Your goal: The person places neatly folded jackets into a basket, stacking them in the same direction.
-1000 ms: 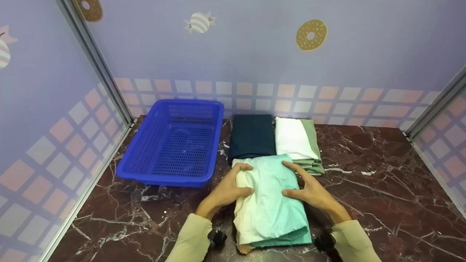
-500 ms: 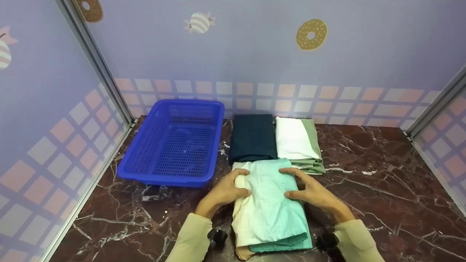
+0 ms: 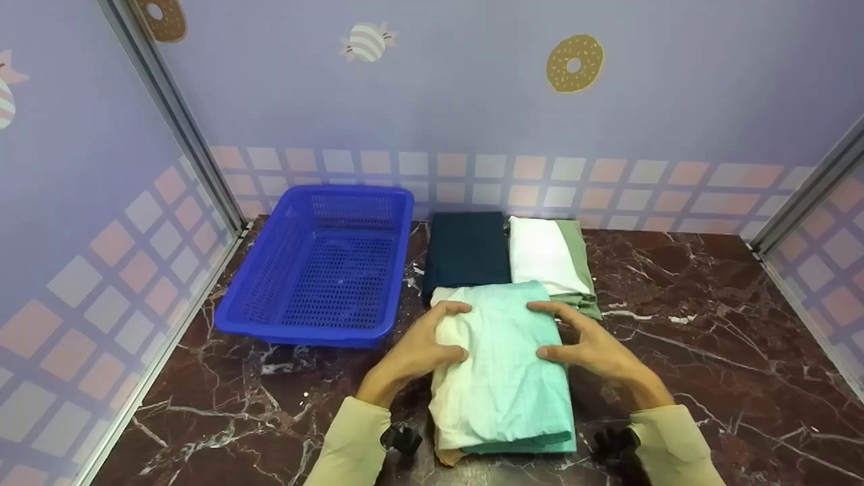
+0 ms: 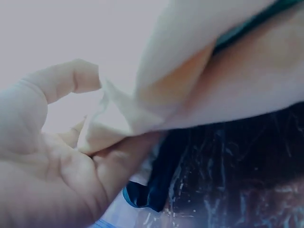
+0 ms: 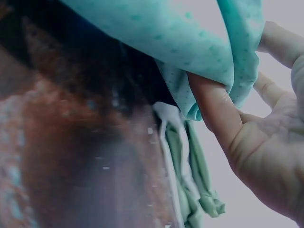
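One mint bundle [image 3: 499, 385], eased forward!

From it: blue basket [image 3: 304, 331], ten o'clock; left hand [image 3: 415, 347], also ten, half-open, thumb and fingers pinching its edge. Bundle's between hands, towards navy cloth's [image 3: 467, 250] six o'clock, hiding more than half a second ago: handling's unfinished, I judge. Right hand [image 3: 597, 347], two o'clock, half-open, grips too. No readable writing.

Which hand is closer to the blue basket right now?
Left. The left hand holds the cream side of the folded cloth, to the right of the blue basket; the right hand holds the turquoise side, farther right.
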### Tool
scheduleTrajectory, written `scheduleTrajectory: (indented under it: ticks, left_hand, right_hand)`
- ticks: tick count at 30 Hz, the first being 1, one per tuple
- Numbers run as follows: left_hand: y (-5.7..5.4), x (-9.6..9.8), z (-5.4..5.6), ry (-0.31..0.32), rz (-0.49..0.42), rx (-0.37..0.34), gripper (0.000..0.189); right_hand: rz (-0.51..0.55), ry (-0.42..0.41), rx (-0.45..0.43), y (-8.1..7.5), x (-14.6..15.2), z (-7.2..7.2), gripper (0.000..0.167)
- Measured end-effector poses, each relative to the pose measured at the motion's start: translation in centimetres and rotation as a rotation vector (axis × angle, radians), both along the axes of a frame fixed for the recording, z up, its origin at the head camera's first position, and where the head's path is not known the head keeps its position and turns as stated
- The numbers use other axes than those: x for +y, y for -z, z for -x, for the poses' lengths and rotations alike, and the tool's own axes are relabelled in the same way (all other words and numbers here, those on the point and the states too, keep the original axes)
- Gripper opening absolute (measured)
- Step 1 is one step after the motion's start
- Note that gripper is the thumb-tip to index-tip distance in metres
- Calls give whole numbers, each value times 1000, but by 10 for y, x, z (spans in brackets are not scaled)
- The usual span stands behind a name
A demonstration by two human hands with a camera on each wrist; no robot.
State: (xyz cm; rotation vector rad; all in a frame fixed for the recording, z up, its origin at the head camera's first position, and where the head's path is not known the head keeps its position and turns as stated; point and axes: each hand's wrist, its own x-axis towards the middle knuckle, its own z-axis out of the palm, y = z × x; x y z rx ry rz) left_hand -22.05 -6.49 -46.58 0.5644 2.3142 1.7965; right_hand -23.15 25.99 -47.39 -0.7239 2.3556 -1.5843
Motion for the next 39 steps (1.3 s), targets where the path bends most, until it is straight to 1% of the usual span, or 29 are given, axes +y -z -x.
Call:
scheduleTrajectory:
  ticks: [1,4,5,7,12,16,20,23,27,30,34,39]
  left_hand:
    - [-2,0,0,-2,-13,17,70]
    - [-5,2,0,-18,-47,61,71]
    - [-6,2,0,-27,-59,73,71]
    - [-7,3,-1,-43,-88,85,72]
    - [-8,4,0,-69,-159,135,72]
    - [-9,4,1,-74,-186,159,72]
    - [-11,1,2,-76,-169,171,72]
    - [-16,-2,2,-87,-113,193,72]
    - [-24,-5,-1,-105,-27,213,72]
    - [-29,-6,-2,-114,7,225,71]
    - [-32,-5,-1,-128,-12,234,70]
    - [-35,-5,-1,-140,-49,215,70]
  right_hand:
    - [6,11,7,-2,1,0,73]
    - [69,15,4,-6,3,0,77]
    - [71,21,20,-7,3,0,79]
    - [85,17,22,-9,2,-1,83]
    - [67,3,33,-12,-2,-3,93]
    - [76,22,50,-14,-6,-4,94]
    - [115,40,40,-15,-9,-5,92]
    - [134,39,32,-16,-11,-4,92]
    - [129,42,45,-18,-12,-4,90]
    - [123,53,56,-21,-11,-5,89]
    - [127,78,52,-25,-10,-7,90]
    - [143,97,9,-31,-11,-8,90]
